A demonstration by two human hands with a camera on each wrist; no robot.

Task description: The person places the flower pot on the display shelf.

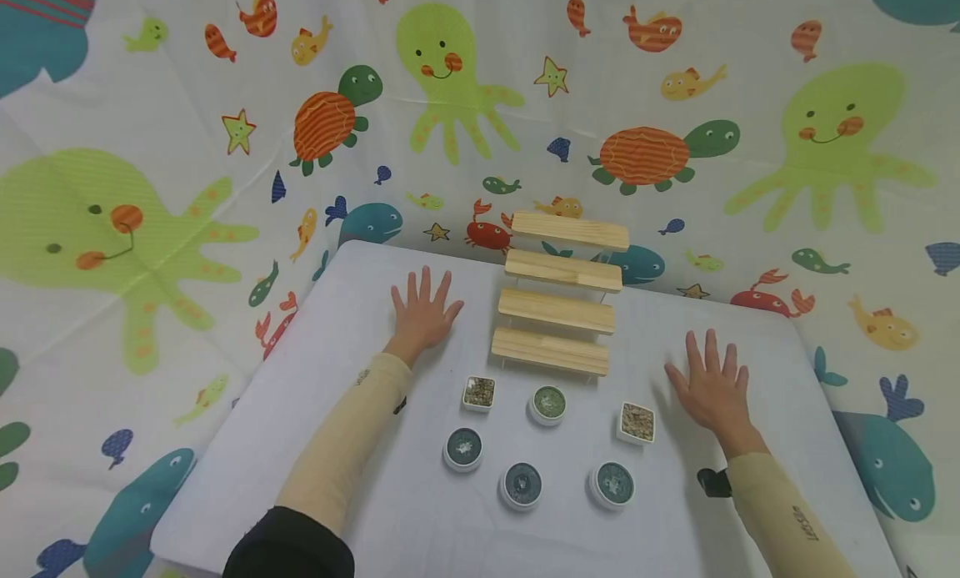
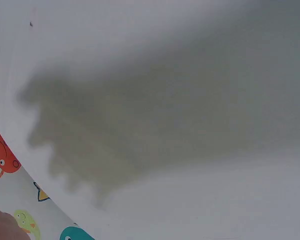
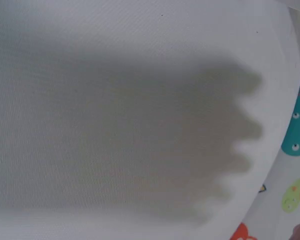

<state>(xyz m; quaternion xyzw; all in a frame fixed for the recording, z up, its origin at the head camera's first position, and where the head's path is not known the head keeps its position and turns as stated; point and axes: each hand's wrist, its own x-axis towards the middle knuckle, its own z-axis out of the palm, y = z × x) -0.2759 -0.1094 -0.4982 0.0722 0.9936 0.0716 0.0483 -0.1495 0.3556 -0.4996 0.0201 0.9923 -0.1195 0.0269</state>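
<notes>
My left hand (image 1: 423,315) is stretched out with fingers spread, left of a tiered wooden rack (image 1: 560,311). My right hand (image 1: 712,390) is likewise spread and holds nothing, right of a square white pot (image 1: 637,423) with tan grit-like filling. Each wrist view shows a hand's blurred shadow on the white table, with only a bit of skin at a lower corner. A smaller square pot (image 1: 479,393) stands below the left hand. Near it are a round pot with a green top (image 1: 548,404) and round pots with dark tops (image 1: 463,449); their contents are too small to identify.
The white table (image 1: 420,528) has rounded corners. Behind and around it hangs a white cloth (image 1: 525,153) printed with sea animals. The rack's several wooden slats rise in steps toward the table's back edge. Two more dark-topped pots, one of them central (image 1: 522,485), stand nearer the front.
</notes>
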